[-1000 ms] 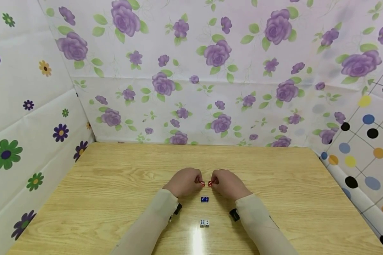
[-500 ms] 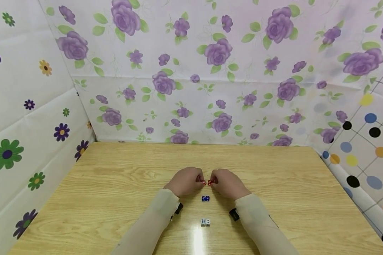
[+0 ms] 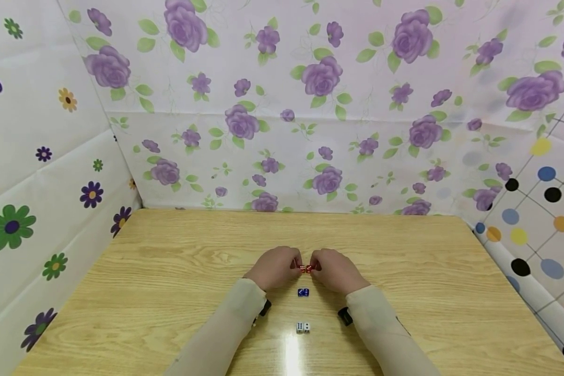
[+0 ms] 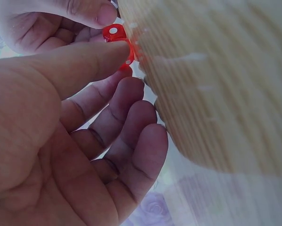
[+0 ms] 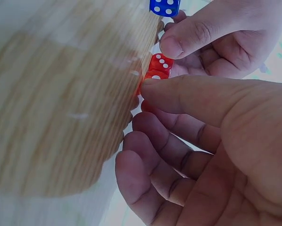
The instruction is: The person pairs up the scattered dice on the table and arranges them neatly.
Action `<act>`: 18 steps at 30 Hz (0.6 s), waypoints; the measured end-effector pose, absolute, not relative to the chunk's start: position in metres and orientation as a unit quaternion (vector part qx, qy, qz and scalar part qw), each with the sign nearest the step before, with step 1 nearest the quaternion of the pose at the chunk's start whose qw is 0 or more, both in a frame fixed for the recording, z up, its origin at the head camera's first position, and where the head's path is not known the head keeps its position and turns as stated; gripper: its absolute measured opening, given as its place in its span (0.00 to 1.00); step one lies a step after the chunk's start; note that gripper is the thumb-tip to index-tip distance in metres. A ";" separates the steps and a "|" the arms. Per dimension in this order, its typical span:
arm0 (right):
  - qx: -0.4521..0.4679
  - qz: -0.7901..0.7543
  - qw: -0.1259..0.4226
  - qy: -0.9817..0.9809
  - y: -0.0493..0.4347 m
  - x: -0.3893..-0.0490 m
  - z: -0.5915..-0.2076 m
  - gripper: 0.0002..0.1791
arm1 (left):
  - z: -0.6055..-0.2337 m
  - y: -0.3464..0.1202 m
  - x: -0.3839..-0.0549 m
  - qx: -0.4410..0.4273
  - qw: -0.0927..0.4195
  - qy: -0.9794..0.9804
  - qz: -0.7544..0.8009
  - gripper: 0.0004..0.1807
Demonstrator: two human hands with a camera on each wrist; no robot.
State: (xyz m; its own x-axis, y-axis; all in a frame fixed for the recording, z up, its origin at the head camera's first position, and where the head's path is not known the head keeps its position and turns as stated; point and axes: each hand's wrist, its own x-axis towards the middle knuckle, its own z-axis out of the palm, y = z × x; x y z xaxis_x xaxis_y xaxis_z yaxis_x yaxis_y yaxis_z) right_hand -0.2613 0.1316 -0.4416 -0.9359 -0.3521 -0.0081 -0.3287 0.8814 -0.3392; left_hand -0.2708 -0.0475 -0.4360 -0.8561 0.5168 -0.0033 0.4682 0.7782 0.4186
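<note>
Two red dice meet side by side on the wooden table, between both hands. The left hand [image 3: 274, 268] pinches the left red die [image 3: 303, 269] between thumb and index finger; in the right wrist view that red die [image 5: 161, 61] shows white pips. From the other side, the right hand [image 3: 337, 271] pinches the right red die [image 3: 308, 269]. Its thumb covers most of this red die [image 5: 156, 76] in the right wrist view. Close-up, the two dice seem to touch. The other fingers of each hand curl loosely near the tabletop.
Nearer the body, a pair of blue dice [image 3: 303, 292] sits side by side. Closer still is a pair of white dice [image 3: 303, 327], between the forearms. Flower-patterned cloth [image 3: 282, 156] walls the back of the wooden table [image 3: 178, 261], with patterned sheets on both sides.
The left hand has slid its red die slightly right, narrowing the gap until the two red dice meet. The right hand has barely moved. Blue and white dice stay put.
</note>
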 end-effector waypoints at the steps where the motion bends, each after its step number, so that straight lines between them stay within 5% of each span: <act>1: -0.176 -0.167 0.035 0.970 0.131 -0.261 -0.442 0.03 | -0.436 -0.047 -0.271 0.261 0.059 0.941 0.206 0.03; 18: -0.173 -0.167 0.033 0.970 0.129 -0.259 -0.442 0.03 | -0.440 -0.047 -0.272 0.271 0.052 0.940 0.199 0.04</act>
